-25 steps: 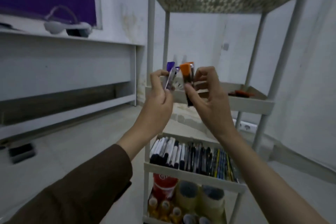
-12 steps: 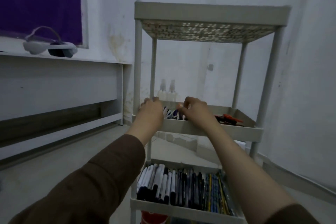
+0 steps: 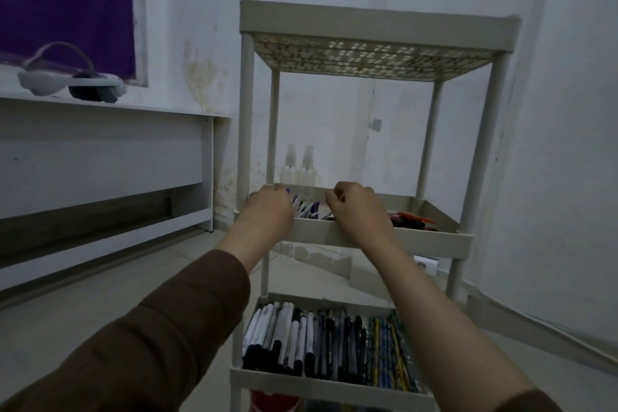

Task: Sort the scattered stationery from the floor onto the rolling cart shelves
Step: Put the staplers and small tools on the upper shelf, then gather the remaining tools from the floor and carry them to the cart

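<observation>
Where white walls meet, rolling cart [image 3: 374,237] stands on pale floor [image 3: 100,304].

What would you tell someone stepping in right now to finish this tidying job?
Left hand: fingers curled inside the middle shelf of the cart; whether its grip holds anything is hidden.
Right hand: likewise curled over the same shelf, contents of its grip not visible.
Small purple-and-white items lie in the shelf between the hands; orange-handled tools sit at its right end; two spray bottles stand at the back.
Done: markers, pens and pencils lined up on the shelf below.
Left: finish placing here. The floor in view shows no stationery; check elsewhere.
</observation>
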Demonstrator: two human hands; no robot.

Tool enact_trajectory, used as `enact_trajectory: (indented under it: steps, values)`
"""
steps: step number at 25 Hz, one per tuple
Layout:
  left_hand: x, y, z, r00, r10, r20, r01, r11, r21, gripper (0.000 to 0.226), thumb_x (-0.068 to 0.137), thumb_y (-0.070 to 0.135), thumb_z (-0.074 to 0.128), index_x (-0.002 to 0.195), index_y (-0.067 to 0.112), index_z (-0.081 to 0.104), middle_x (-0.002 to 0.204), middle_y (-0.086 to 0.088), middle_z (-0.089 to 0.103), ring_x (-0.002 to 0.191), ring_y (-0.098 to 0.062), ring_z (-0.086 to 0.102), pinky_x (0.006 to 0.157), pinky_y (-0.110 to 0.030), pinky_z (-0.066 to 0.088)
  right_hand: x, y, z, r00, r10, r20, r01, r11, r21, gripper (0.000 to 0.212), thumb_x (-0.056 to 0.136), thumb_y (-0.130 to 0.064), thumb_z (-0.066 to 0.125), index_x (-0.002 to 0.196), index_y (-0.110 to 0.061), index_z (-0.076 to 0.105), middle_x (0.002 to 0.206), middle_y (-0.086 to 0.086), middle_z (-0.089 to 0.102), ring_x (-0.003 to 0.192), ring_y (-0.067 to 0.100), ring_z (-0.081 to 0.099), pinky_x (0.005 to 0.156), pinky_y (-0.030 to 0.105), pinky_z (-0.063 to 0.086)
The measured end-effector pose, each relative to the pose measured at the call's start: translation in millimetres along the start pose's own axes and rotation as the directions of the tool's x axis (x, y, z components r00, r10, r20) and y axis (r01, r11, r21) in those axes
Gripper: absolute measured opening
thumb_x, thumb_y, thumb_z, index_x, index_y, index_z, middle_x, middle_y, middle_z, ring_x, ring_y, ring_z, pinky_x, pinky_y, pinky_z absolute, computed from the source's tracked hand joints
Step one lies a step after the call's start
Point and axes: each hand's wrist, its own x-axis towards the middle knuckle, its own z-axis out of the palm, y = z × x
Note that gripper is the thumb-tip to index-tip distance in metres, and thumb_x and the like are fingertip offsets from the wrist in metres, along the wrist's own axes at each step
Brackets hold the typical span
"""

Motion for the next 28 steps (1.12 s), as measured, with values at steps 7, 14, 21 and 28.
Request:
enact_trajectory:
  steps: [7,14,21,28]
  values:
    - [-20,-15,22,0.924,0.272,-0.268,-0.313,0.942,-0.123,0.033,0.100,0.026,0.027,0.123,0.014,0.048,0.125,-0.004,0.053,0.118,-0.018,0.044,0.103,-0.030,0.028,-1,1,-3,0.998,-0.029,0.056,0.031,0.999,-0.034,0.042,0.100,-0.032,0.031,0.088,-0.008,0.062,0.091,0.014,0.067,0.088,0.031,0.060,0.080,0.041,0.050]
    - [-52,-26,40,0.878,0.361,-0.316,-0.390,0.920,-0.033,0.048,0.099,0.034,0.028,0.146,0.024,0.020,0.151,0.006,0.023,0.142,-0.007,0.008,0.112,-0.020,-0.013,-1,4,-3,0.982,-0.157,0.105,0.156,0.988,0.020,0.036,0.096,-0.030,0.044,0.081,-0.007,0.068,0.076,0.011,0.068,0.071,0.025,0.061,0.073,0.044,0.052]
    - [-108,-58,27,0.817,0.397,-0.417,-0.502,0.846,-0.179,0.031,0.093,0.012,0.045,0.122,0.015,0.055,0.130,0.001,0.051,0.127,-0.008,0.039,0.106,-0.013,0.022,-41,2,8,0.708,-0.628,-0.323,0.459,0.757,-0.466,0.009,0.079,-0.015,0.071,0.083,-0.011,0.064,0.086,0.008,0.064,0.080,0.026,0.052,0.067,0.036,0.040]
    - [-210,-138,96,0.958,0.207,-0.197,-0.258,0.922,-0.289,0.020,0.091,0.007,0.049,0.098,0.018,0.063,0.099,0.006,0.060,0.094,-0.008,0.052,0.080,-0.021,0.040,-173,-41,130,0.634,-0.745,-0.207,0.723,0.666,-0.181,0.016,0.075,-0.009,0.070,0.087,-0.016,0.061,0.089,0.005,0.066,0.081,0.022,0.055,0.064,0.032,0.044]
